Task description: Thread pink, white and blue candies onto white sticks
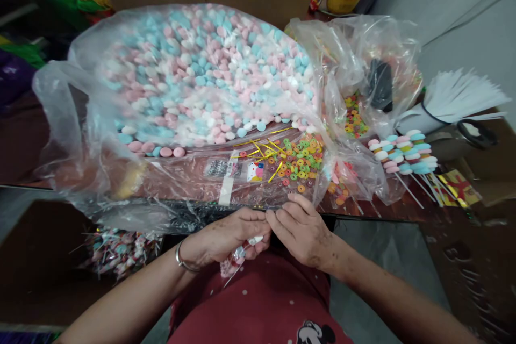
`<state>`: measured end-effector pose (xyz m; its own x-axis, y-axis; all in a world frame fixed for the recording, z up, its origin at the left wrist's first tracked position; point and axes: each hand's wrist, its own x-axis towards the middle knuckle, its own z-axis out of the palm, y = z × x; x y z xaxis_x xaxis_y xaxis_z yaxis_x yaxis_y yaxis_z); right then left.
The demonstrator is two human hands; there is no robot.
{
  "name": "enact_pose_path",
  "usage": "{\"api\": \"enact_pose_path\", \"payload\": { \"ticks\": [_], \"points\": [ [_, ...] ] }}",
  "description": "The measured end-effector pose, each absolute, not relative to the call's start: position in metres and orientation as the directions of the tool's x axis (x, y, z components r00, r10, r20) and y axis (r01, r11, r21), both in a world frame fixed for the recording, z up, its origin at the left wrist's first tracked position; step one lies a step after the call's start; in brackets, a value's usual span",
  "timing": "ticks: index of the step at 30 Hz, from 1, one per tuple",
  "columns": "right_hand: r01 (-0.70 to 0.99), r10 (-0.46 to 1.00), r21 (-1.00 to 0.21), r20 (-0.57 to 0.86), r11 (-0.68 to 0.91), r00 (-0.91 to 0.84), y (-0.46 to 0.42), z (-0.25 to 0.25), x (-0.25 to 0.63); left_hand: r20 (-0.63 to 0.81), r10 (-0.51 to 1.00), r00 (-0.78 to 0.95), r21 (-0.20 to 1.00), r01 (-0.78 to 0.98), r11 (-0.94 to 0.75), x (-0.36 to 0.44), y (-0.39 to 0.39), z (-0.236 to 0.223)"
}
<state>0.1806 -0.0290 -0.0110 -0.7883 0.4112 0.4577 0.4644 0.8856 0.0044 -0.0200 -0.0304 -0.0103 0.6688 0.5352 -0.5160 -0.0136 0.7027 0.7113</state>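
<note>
From my remote post I see the left hand (237, 234) curled round a candy stick (234, 264), gripping it low at the near edge of the table (24, 142). Pastel discs, pink, white and pale blue, in crinkled clear film; thin stick slanting nearward. The right hand (302, 231) has its fingers bent, tips meeting the left's; I cannot tell whether it pinches anything. Beyond: a large filmy bag (56, 91), slack, full of smooth rounded discs (201, 75). Right of its near edge: sugary-looking rings (302, 156), shiny flat gold strips (276, 173). Far right: white sticks (463, 94), bundled, slender.
</note>
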Motion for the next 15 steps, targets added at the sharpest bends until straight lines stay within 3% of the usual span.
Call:
{"api": "enact_pose_path", "payload": {
  "ticks": [2, 5, 7, 10, 12, 15],
  "points": [
    [0.424, 0.387, -0.011, 0.43, 0.906, -0.816, -0.027, -0.009, 0.179, -0.491, 0.513, 0.704, 0.799, 0.13, 0.587, -0.021, -0.031, -0.007],
    [0.446, 0.456, -0.126, 0.403, 0.886, -0.793, -0.024, -0.01, 0.177, -0.375, 0.673, 0.637, 0.917, 0.36, 0.171, -0.021, -0.035, -0.001],
    [0.485, 0.547, -0.253, 0.371, 0.837, -0.751, -0.022, -0.011, 0.175, -0.145, 0.796, 0.588, 0.864, 0.467, -0.188, -0.021, -0.04, -0.002],
    [0.511, 0.635, -0.408, 0.268, 0.756, -0.725, -0.02, -0.01, 0.173, 0.181, 0.761, 0.623, 0.658, 0.498, -0.564, -0.022, -0.047, -0.012],
    [0.519, 0.646, -0.438, 0.216, 0.734, -0.732, -0.016, -0.006, 0.172, 0.28, 0.737, 0.615, 0.594, 0.492, -0.637, -0.024, -0.049, -0.02],
    [0.497, 0.649, -0.475, 0.234, 0.726, -0.724, -0.001, 0.001, 0.174, 0.287, 0.847, 0.448, 0.695, 0.512, -0.505, -0.03, -0.046, -0.026]
  ]
}}
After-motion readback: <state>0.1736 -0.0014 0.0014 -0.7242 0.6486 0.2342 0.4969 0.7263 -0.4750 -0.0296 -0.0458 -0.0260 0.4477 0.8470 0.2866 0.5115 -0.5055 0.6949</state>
